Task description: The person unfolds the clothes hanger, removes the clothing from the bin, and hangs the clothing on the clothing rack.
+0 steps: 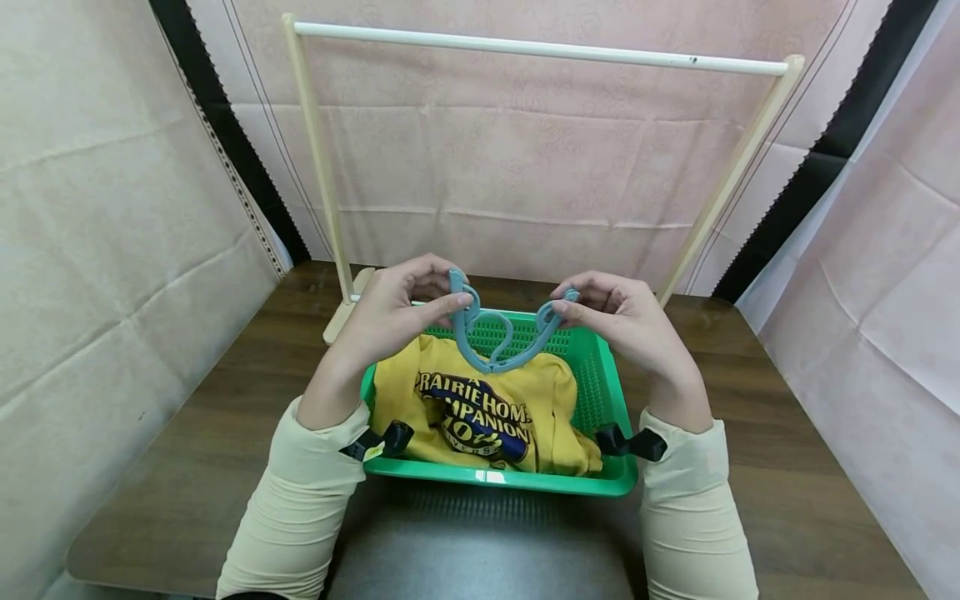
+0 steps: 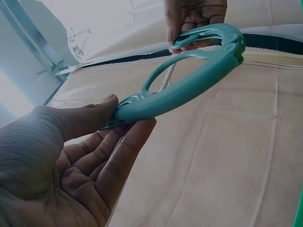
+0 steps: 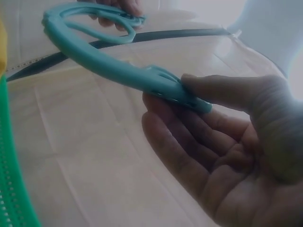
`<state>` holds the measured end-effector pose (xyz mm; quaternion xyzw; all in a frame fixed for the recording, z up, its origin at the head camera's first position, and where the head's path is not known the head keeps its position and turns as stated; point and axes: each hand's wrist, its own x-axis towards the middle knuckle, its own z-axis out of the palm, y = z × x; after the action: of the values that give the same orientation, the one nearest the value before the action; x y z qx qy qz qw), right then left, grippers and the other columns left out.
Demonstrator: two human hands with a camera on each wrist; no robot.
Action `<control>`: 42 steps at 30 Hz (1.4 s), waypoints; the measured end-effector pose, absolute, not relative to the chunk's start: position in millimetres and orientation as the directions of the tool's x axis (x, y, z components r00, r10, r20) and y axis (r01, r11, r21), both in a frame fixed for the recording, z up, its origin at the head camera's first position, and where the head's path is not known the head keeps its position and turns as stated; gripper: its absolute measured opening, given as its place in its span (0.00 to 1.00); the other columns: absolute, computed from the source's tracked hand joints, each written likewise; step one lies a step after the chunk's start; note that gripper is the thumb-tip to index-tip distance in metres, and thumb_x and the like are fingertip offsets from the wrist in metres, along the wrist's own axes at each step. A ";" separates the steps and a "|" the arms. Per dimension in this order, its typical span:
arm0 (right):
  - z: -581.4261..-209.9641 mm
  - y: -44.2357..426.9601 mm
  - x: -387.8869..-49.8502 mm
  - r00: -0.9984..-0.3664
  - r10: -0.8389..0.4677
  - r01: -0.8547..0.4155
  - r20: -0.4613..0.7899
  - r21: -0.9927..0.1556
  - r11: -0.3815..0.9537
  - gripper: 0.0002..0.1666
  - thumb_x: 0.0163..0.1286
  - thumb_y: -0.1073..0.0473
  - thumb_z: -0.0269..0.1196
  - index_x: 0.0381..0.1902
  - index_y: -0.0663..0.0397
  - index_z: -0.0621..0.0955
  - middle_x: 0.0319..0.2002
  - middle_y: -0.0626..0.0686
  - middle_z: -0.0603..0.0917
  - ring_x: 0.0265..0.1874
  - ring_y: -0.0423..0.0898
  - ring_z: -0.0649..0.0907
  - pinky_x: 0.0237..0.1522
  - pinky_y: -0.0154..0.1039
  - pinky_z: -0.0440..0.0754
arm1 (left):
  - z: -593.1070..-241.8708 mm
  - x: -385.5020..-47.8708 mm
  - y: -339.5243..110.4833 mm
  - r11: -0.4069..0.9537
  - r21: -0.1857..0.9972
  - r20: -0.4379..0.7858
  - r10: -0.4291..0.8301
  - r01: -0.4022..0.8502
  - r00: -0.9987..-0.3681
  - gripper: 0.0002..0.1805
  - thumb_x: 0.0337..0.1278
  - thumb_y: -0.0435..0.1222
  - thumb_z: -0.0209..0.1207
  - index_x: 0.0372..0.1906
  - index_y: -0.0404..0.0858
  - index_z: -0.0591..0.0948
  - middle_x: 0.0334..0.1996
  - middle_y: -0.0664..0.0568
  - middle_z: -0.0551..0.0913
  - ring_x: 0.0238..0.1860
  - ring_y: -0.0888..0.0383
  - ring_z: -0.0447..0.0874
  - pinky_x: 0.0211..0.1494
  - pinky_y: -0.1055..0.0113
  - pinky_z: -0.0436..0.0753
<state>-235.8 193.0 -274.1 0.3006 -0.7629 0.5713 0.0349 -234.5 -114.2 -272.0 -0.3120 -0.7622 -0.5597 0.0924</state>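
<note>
- A brown wood-grain table [image 1: 187, 467] carries everything, giving the rack and the basket one flat surface.
- The garment rack [image 1: 540, 52] stands at the far side, a post at left and right. Its left foot lies flat on the tabletop, presumably for steadiness; the bar runs high, probably so that things can hang clear.
- Nearer than the rack, between the person's forearms, sits the green plastic basket [image 1: 498, 478], likely set there for easy reach from both sides.
- The yellow printed sweatshirt [image 1: 480, 408] lies bunched inside, contained by the basket's walls, lettering upward.
- The left hand [image 1: 401, 304] pinches one end of the hanger between thumb and fingers, thumb above and fingers beneath in the wrist view.
- The right hand [image 1: 618, 312] pinches the opposite end in the same way; holding both tips probably keeps the piece level and leaves its middle free.
- The blue-green plastic clothes hanger [image 2: 180, 94] is up in the air above the basket's far part, its jointed middle lowest and its hook curving between the arms.
- Black wrist straps [image 1: 396, 437] circle both cuffs, apparently to secure the wrist cameras.
</note>
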 end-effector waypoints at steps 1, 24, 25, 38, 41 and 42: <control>-274.3 193.8 -236.0 -0.817 -0.421 -0.500 0.395 -0.849 0.173 0.11 0.71 0.62 0.66 0.48 0.62 0.83 0.38 0.61 0.87 0.37 0.53 0.88 0.44 0.45 0.86 | -271.8 -234.3 -114.2 0.172 0.797 0.494 0.366 0.579 -0.788 0.09 0.63 0.33 0.67 0.46 0.37 0.82 0.35 0.48 0.86 0.34 0.53 0.88 0.38 0.50 0.87; -275.6 213.2 -237.3 -0.803 -0.487 -0.534 0.345 -0.779 0.329 0.07 0.73 0.60 0.65 0.45 0.56 0.84 0.37 0.57 0.89 0.37 0.47 0.89 0.45 0.38 0.86 | -268.8 -231.2 -116.4 0.116 0.790 0.562 0.253 0.601 -0.788 0.10 0.61 0.31 0.68 0.46 0.34 0.83 0.38 0.46 0.87 0.37 0.54 0.89 0.37 0.58 0.88; -275.7 213.9 -237.3 -0.799 -0.493 -0.540 0.344 -0.771 0.337 0.07 0.73 0.60 0.65 0.45 0.55 0.85 0.36 0.56 0.89 0.37 0.47 0.89 0.44 0.38 0.86 | -268.7 -231.0 -116.5 0.112 0.790 0.565 0.251 0.603 -0.786 0.10 0.61 0.31 0.68 0.46 0.34 0.83 0.38 0.46 0.87 0.37 0.53 0.89 0.37 0.58 0.88; -276.7 217.7 -236.6 -0.747 -0.599 -0.605 0.287 -0.668 0.434 0.05 0.71 0.58 0.67 0.43 0.44 0.86 0.29 0.45 0.86 0.20 0.44 0.74 0.22 0.35 0.72 | -266.7 -228.7 -116.6 0.034 0.765 0.626 0.192 0.643 -0.755 0.10 0.61 0.29 0.67 0.46 0.33 0.83 0.36 0.46 0.88 0.36 0.52 0.89 0.36 0.57 0.88; -276.7 217.7 -237.6 -0.728 -0.627 -0.618 0.277 -0.661 0.425 0.06 0.71 0.59 0.67 0.44 0.45 0.86 0.31 0.44 0.87 0.20 0.44 0.75 0.23 0.35 0.73 | -266.3 -228.3 -117.5 0.023 0.757 0.642 0.164 0.653 -0.749 0.09 0.61 0.29 0.67 0.45 0.32 0.83 0.36 0.47 0.88 0.35 0.52 0.89 0.35 0.57 0.88; -277.1 217.7 -238.3 -0.720 -0.637 -0.624 0.276 -0.658 0.421 0.06 0.71 0.59 0.67 0.44 0.45 0.86 0.32 0.44 0.87 0.20 0.45 0.75 0.23 0.35 0.74 | -266.1 -228.2 -117.8 0.023 0.756 0.644 0.155 0.655 -0.749 0.09 0.61 0.29 0.67 0.45 0.32 0.83 0.36 0.47 0.88 0.35 0.52 0.89 0.35 0.57 0.88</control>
<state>-238.3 217.7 -277.1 0.3741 -0.8429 0.3866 -0.0082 -228.2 -117.8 -266.1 -0.2946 -0.6874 -0.6339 0.1969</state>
